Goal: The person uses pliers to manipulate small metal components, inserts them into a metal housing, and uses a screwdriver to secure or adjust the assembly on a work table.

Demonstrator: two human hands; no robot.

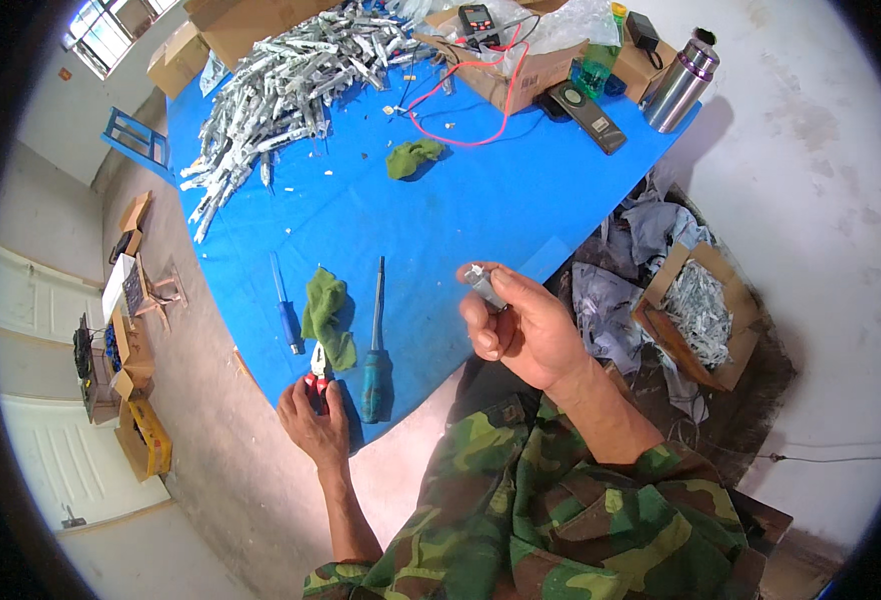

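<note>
My left hand (313, 420) is at the table's near edge, fingers closed round the red handles of a pair of pliers (319, 362). The pliers' jaws point away from me, against a crumpled green cloth (325, 305). Raised above the table's near right side, my right hand (533, 325) pinches a small silvery-grey piece (485, 287) between thumb and fingers; its exact kind is unclear. Between the hands lies a screwdriver with a teal handle (372, 385), its long shaft pointing away. Left of the cloth is a thinner blue-handled screwdriver (289, 325).
A large heap of silvery-white strips (286, 90) covers the far left of the blue table (521, 200). A second green cloth (414, 158), a meter (477, 22) with red leads, a dark device (586, 115) and a steel flask (681, 85) lie beyond. A scrap box (701, 310) stands right.
</note>
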